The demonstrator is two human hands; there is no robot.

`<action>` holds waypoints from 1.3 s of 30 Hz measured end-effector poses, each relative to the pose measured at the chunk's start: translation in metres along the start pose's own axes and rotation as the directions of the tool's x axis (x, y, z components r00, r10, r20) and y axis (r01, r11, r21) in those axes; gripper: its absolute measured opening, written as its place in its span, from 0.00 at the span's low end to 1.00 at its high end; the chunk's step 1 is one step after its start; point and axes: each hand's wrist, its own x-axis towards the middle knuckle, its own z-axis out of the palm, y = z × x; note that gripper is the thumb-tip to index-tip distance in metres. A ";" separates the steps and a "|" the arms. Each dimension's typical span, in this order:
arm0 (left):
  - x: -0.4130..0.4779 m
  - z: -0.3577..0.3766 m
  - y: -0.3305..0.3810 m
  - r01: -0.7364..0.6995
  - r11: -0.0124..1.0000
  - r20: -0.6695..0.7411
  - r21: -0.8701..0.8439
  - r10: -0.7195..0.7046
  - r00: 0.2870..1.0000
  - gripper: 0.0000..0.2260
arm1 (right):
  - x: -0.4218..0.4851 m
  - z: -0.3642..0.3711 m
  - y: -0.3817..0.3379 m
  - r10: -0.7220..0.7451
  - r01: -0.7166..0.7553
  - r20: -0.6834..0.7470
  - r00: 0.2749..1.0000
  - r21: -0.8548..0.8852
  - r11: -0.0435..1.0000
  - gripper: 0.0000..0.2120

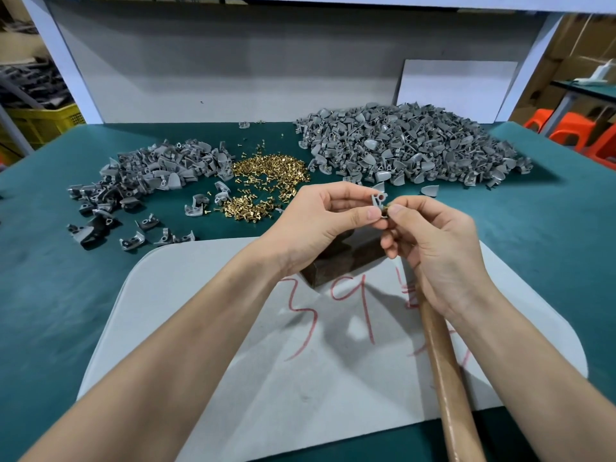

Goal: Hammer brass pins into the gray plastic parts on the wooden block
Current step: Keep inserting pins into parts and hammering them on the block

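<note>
Part heap, brass pins behind; left hand overlaps wooden block.

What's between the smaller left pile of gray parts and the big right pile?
Head view: the heap of brass pins lies between the smaller pile and the big pile, with loose gray parts at its left edge.

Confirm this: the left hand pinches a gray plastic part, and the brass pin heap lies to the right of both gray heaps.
Wrong about the heap. The head view shows the brass pin heap between the two, with the smaller gray heap on its left and the larger gray heap on its right. The left hand does pinch a gray plastic part.
</note>
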 end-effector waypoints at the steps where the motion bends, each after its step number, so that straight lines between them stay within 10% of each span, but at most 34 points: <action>1: 0.000 0.000 0.000 0.001 1.000 -0.002 -0.003 -0.001 1.000 0.12 | 0.000 0.000 0.000 0.004 -0.004 -0.001 1.000 0.003 1.000 0.10; 39: -0.003 0.001 0.005 0.059 0.997 0.003 0.057 -0.059 0.998 0.08 | 0.002 -0.003 -0.004 0.020 -0.023 -0.028 0.999 -0.092 0.996 0.08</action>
